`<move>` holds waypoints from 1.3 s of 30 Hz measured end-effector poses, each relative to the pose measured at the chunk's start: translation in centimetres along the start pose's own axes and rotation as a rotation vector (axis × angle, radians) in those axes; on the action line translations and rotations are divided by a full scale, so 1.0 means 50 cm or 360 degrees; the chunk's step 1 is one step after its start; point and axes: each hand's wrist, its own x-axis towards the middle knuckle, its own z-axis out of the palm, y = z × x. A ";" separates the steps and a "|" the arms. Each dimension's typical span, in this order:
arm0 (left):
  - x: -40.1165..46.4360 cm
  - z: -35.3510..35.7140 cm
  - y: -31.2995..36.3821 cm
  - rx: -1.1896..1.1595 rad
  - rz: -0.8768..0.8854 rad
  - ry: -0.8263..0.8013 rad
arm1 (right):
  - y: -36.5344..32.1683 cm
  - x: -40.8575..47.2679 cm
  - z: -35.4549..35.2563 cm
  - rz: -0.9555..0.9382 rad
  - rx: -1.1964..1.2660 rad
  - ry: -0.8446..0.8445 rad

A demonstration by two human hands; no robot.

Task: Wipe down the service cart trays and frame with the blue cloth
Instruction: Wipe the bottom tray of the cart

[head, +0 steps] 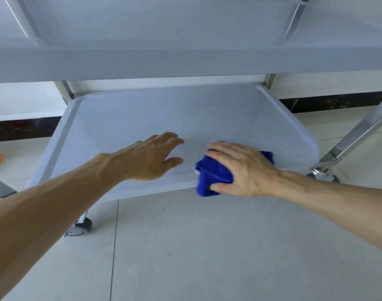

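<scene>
Grey lower tray [124, 118] under blue cloth [211, 174], above tiled floor [207, 246].

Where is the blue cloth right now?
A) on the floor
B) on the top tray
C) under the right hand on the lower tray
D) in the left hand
C: the right hand presses the blue cloth on the near edge of the lower tray, while the left hand beside it holds nothing.
</scene>
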 end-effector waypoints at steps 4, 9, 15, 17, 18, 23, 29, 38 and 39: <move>0.025 -0.003 0.006 -0.0144 -0.0021 0.0198 | -0.047 0.037 0.026 -0.0136 0.0086 -0.0068; 0.049 0.006 0.047 0.0082 -0.0077 -0.0051 | 0.080 -0.061 -0.049 0.0130 -0.0004 -0.0269; 0.049 0.014 0.063 0.0111 -0.0079 -0.0222 | 0.226 -0.162 -0.118 0.0646 0.0128 -0.0537; 0.050 0.012 0.061 0.0109 -0.0090 -0.0240 | 0.221 -0.137 -0.116 0.0642 0.0197 -0.0527; 0.051 0.010 0.060 0.0109 -0.0098 -0.0249 | 0.206 -0.114 -0.110 0.0625 0.0191 -0.0500; 0.063 -0.008 0.064 0.0094 -0.0119 -0.0365 | 0.088 0.016 -0.029 0.0600 -0.0010 -0.0397; 0.064 -0.026 0.072 0.0127 -0.0137 -0.0441 | 0.115 -0.026 -0.044 0.0345 0.0227 -0.0242; 0.068 -0.034 0.080 0.0196 -0.0114 -0.0465 | 0.292 -0.103 -0.191 0.1447 0.0813 -0.0200; 0.067 -0.038 0.082 0.0206 -0.0116 -0.0472 | 0.295 -0.096 -0.194 0.1531 0.0776 -0.0158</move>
